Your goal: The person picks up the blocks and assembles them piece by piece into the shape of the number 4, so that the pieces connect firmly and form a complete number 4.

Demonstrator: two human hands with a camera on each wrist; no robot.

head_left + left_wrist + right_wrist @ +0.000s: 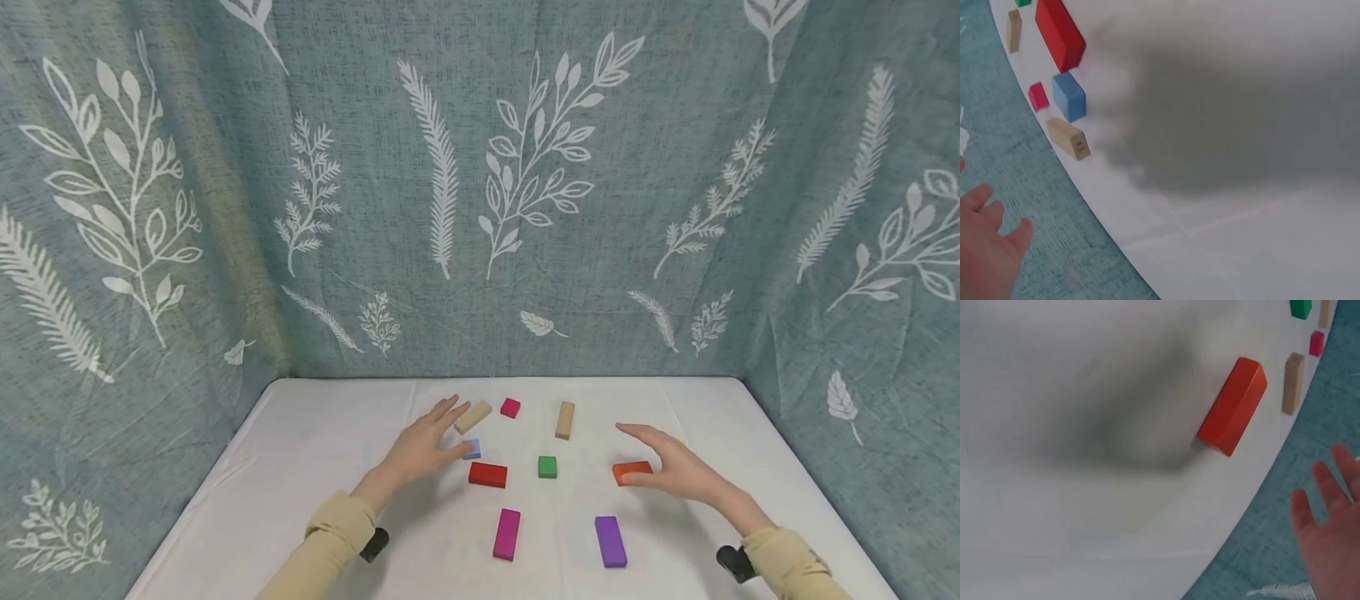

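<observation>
My left hand hovers over the left of the white table with fingers spread and nothing in them. In the head view its thumb overlaps a small blue block, and its fingertips reach beside a plain wooden block. A red block lies just right of that thumb. On the other side my right hand is held above the table, thumb and fingers apart, holding nothing. Its thumb overlaps an orange-red block; in the right wrist view that block stands apart from the hand.
Between the hands lie a green block, a pinkish-red cube and a second wooden block. Closer to me are a magenta block and a purple block. Leaf-patterned curtains enclose the table's back and sides.
</observation>
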